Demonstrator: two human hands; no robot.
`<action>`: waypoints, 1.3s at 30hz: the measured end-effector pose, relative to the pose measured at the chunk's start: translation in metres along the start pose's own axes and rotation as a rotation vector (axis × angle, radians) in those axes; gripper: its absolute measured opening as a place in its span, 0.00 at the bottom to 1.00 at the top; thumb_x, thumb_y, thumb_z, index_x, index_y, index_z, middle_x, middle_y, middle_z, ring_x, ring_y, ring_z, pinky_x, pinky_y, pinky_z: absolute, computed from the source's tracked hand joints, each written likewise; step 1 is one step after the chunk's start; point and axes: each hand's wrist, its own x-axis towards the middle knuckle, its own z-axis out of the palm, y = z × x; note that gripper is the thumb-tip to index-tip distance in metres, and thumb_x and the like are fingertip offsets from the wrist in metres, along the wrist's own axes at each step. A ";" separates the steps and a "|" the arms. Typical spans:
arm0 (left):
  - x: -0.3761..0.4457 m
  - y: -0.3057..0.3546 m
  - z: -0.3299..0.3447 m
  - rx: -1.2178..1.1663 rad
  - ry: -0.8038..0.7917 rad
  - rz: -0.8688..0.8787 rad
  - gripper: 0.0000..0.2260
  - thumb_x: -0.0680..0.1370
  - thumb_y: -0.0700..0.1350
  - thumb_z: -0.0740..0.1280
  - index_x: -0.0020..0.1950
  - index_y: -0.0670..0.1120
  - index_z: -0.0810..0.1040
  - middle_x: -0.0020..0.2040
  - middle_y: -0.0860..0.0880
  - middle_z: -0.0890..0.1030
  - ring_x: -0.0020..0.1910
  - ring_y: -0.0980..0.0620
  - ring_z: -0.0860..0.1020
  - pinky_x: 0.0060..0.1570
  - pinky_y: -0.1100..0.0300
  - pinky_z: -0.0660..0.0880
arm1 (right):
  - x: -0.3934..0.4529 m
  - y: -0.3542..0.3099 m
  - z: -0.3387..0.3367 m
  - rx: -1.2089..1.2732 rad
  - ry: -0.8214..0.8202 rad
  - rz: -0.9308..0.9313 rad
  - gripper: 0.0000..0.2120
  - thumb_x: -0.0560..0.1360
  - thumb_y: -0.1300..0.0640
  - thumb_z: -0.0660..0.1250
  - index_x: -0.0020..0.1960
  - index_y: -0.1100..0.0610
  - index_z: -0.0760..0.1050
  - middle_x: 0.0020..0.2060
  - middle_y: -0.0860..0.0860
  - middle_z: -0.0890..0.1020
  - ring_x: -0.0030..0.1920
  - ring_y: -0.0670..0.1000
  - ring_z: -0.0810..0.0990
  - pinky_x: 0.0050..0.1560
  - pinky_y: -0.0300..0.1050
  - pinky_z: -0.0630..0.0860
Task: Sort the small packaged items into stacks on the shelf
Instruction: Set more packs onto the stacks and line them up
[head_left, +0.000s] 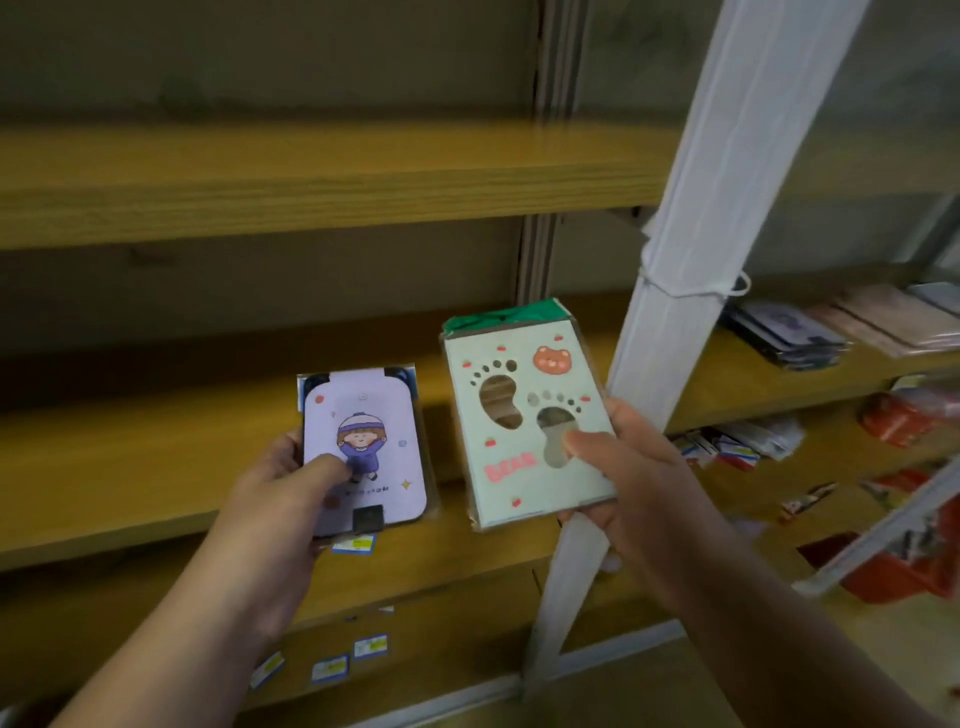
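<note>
Wood-grain yellow board is running across the whole view, and nearest the camera its lower shelf front (363, 631) is carrying a few small blue-and-white price labels (328, 667). Above that, both hands are holding packs out over the front edge of the middle wooden shelf (130, 452).

The left hand (291, 483) is gripping a lilac rounded-corner pack printed with a cartoon child in a purple hat (366, 447); the thumb is pressing on its face and the fingers are curling behind its left edge. The right hand (618, 462) is pinching a pale green flat pack with footprint cut-outs, a bear face and the word BEAR (524, 421), thumb on the front near the lower right corner, fingers behind. Each looks like a small stack wrapped in clear film, though how many pieces each holds I cannot tell. Neither pack is resting on the board yet.

The step in hand appears to be placing two sorted kinds side by side. The next move likely calls for lowering each pack flat onto the middle shelf, apart from the other, then releasing without tipping.

Just right of the green pack a white metal shelf upright (691, 291) is slanting up. Beyond it, towards the shelf's far right end, flat stacked packets in dark and pink wrappers (810, 338) are already lying.
</note>
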 end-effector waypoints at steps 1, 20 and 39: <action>-0.010 -0.002 0.008 0.004 0.004 0.005 0.12 0.76 0.35 0.67 0.56 0.48 0.78 0.46 0.46 0.87 0.42 0.49 0.86 0.31 0.59 0.79 | -0.008 -0.002 -0.009 0.008 -0.030 0.008 0.09 0.76 0.56 0.68 0.55 0.50 0.74 0.44 0.48 0.87 0.44 0.51 0.87 0.32 0.43 0.80; -0.164 -0.067 0.236 0.037 -0.106 0.046 0.13 0.75 0.38 0.67 0.58 0.50 0.79 0.50 0.43 0.87 0.49 0.41 0.86 0.43 0.47 0.79 | -0.130 -0.052 -0.242 0.221 -0.088 0.073 0.17 0.76 0.61 0.65 0.64 0.56 0.73 0.53 0.58 0.86 0.54 0.60 0.84 0.44 0.56 0.80; -0.093 -0.097 0.434 0.013 -0.374 -0.095 0.12 0.80 0.40 0.66 0.62 0.51 0.76 0.49 0.45 0.87 0.48 0.45 0.86 0.52 0.46 0.81 | -0.103 -0.061 -0.410 0.414 0.282 0.003 0.18 0.72 0.56 0.67 0.59 0.62 0.76 0.56 0.62 0.83 0.55 0.62 0.84 0.49 0.58 0.82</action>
